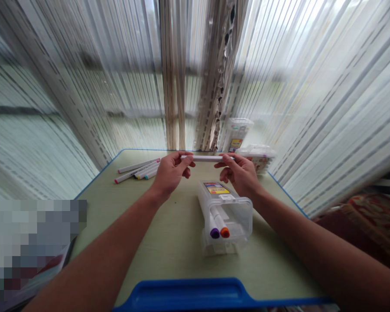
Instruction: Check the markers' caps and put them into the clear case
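A white marker (208, 159) is held level above the far part of the table, one end in each hand. My left hand (172, 171) pinches its left end between thumb and fingers. At the other end, my right hand (240, 171) has its thumb and fingers closed on it, covering most of the tip. Below and nearer to me lies a clear plastic case (201, 199) on its side, its open end facing me. Inside it rest a marker with a purple end (215, 233) and one with an orange end (225, 232).
Several loose markers (138, 170) lie left of my left hand. Behind my right hand are a clear case full of markers (263, 160) and an upright clear container (237, 134). The table (169, 242) has a blue tray edge (188, 294) in front; curtains (133, 86) hang behind.
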The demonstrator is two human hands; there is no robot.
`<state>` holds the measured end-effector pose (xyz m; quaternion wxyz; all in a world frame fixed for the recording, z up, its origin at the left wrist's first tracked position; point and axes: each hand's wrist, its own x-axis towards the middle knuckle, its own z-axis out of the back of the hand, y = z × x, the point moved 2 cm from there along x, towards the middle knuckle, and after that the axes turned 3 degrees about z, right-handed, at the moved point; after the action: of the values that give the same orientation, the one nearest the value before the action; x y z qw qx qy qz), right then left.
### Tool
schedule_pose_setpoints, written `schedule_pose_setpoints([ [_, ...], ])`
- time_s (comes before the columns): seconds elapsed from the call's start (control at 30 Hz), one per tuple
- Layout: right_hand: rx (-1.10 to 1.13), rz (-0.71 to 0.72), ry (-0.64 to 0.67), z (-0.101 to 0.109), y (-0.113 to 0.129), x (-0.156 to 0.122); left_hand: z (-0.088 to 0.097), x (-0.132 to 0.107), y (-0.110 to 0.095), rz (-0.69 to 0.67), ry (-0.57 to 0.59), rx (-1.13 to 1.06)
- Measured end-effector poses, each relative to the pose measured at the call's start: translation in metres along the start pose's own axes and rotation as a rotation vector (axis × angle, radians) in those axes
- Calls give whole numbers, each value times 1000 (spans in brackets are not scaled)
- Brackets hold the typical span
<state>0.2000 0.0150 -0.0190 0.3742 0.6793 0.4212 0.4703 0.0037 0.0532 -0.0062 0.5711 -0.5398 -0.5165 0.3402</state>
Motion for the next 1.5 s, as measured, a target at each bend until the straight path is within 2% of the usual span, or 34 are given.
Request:
schedule_pose_setpoints([
  [0.57,66,-55,-9,1,1,0,0,3,2,76,5,-111],
  [0.97,44,-20,-14,3,0,2,0,2,0,-3,6,-10],
  [1.5,-9,18,19,3,-2,2,0,1,0,-28,27,46],
])
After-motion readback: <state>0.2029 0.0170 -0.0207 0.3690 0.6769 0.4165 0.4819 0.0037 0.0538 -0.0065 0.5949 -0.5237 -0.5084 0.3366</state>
